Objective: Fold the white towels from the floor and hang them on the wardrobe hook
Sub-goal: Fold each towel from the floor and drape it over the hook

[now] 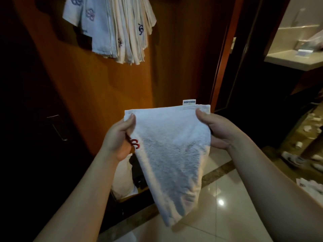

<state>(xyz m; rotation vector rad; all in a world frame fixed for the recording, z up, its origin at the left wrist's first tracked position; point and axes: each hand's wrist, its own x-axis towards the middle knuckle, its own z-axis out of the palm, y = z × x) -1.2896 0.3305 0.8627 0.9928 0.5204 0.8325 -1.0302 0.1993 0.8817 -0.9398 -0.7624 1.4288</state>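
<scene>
Forearms reach in from the bottom corners, and your two hands hold one white towel (pixel 170 151) up in front of you by its top edge. Your left hand (pixel 118 137) pinches the upper left corner, thumb pressed on the front face and fingers curled behind; red embroidery (pixel 135 143) shows just beside that grip. Your right hand (pixel 214 130) pinches the upper right corner the same way, thumb on the front near a small label (pixel 189 102) that stands up from the hem. From that level top edge the towel narrows to a point that hangs above the glossy tiled floor (pixel 227 206). Beyond it stands the wooden wardrobe door (pixel 108 88), and high on it a bunch of folded towels (pixel 113 27) with blue embroidery hangs. Far right, a pale bench (pixel 293 62) carries blurred things.
</scene>
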